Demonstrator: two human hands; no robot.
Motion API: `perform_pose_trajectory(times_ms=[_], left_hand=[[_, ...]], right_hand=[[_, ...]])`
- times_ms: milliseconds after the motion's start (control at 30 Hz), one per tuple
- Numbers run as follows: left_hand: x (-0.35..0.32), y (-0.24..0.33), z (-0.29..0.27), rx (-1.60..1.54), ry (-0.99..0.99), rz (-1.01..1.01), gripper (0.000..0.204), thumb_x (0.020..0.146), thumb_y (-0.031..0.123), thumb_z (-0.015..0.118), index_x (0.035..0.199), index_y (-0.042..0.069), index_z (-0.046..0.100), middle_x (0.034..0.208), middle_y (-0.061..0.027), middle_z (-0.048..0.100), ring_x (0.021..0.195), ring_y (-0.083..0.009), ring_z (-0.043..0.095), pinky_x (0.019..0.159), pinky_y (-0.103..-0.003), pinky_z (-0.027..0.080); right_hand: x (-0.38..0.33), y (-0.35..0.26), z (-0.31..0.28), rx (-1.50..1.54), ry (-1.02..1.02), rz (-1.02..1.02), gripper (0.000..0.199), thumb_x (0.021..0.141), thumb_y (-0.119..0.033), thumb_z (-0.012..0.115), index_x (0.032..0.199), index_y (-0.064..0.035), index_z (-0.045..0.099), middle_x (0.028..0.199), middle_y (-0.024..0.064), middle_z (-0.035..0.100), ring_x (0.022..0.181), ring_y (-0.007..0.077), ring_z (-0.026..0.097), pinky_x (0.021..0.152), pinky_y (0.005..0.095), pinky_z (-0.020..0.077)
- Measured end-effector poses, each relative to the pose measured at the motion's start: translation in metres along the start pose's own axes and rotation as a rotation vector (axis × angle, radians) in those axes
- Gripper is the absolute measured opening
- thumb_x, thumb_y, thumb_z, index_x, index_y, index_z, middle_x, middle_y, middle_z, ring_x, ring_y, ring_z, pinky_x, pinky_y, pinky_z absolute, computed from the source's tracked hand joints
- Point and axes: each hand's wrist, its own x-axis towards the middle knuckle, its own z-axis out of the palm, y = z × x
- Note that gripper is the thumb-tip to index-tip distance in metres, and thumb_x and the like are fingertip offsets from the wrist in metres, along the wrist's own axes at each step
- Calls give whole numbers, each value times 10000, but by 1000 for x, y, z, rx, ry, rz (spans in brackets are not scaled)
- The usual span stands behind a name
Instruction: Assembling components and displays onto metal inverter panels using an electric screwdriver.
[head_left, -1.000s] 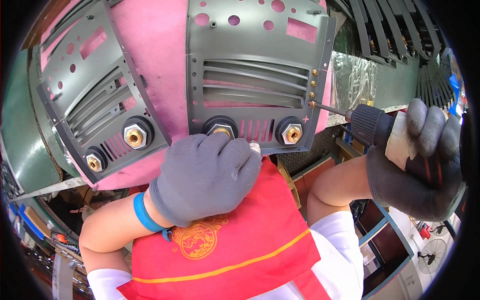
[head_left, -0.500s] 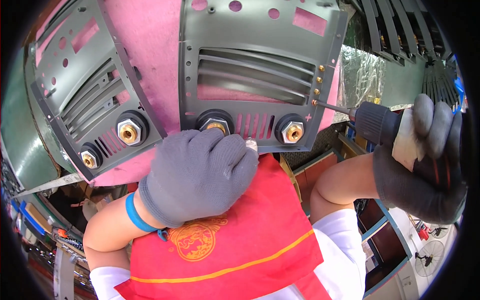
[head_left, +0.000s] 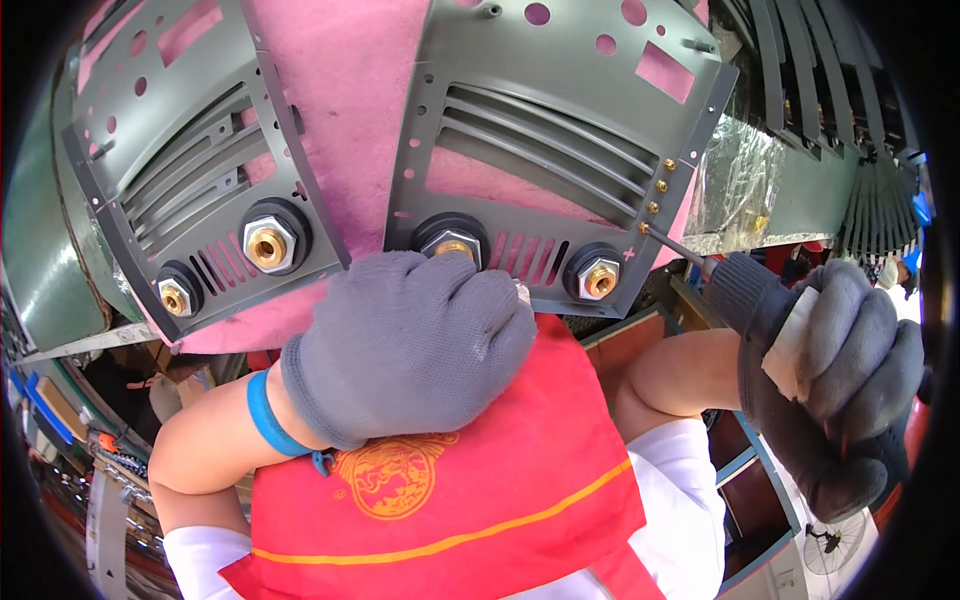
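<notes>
Driving side screws on the right panel (head_left: 560,130); one being worked now.
Left hand (head_left: 410,345) is pressing flat on the panel's lower edge, holding nothing. Right hand (head_left: 840,370) is gripping the driver (head_left: 745,290), bit sitting at the lowest screw (head_left: 645,229). Three brass screws above look seated. Left panel (head_left: 190,170) is lying close alongside; foil (head_left: 735,180) is crowding the driver side, so room is tight.

A pink felt pad (head_left: 340,110) covers the table, as far as I can tell. Two grey vented metal panels lie on it: one (head_left: 560,130) at twelve o'clock, the other (head_left: 170,170) at ten o'clock.
</notes>
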Motion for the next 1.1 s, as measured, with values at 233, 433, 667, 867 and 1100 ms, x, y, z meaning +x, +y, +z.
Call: perform_pose_trajectory(times_ms=[233,433,667,867,1100], left_hand=[[33,0,-7,-559,306,-340,207,887,202,622,1052,77,630,782,-33,557,634,-175,486,569,-261,398],[-5,-29,-77,-1438,289,-856,374,953,173,390,1222,-12,573,853,-15,566,670,-62,414,575,-206,354],[-65,-46,-87,-1513,590,-830,393,1015,331,474,1240,9,487,853,-57,612,649,-55,443,549,-191,349],[-93,-62,-96,-1650,654,-861,329,1000,317,537,1182,46,572,849,-4,577,608,-57,428,525,-200,350],[-96,-69,-99,-1673,699,-816,412,980,376,559,1157,5,591,865,-4,560,619,-50,427,518,-206,341]], right_hand=[[53,-13,30,9,-222,-237,286,994,-377,422,919,-124,533,884,48,459,615,179,469,541,333,376],[108,-16,45,-110,-616,56,444,586,161,601,868,-120,405,907,90,390,713,229,469,542,342,359],[141,17,164,-128,-556,664,330,966,-324,466,822,-28,455,822,74,454,597,165,403,596,305,349],[119,48,206,0,-451,230,224,958,-239,457,931,-38,550,872,66,469,625,157,440,598,311,352],[120,39,205,379,-128,24,85,836,-78,475,753,-95,469,765,31,413,636,106,389,636,300,328]])
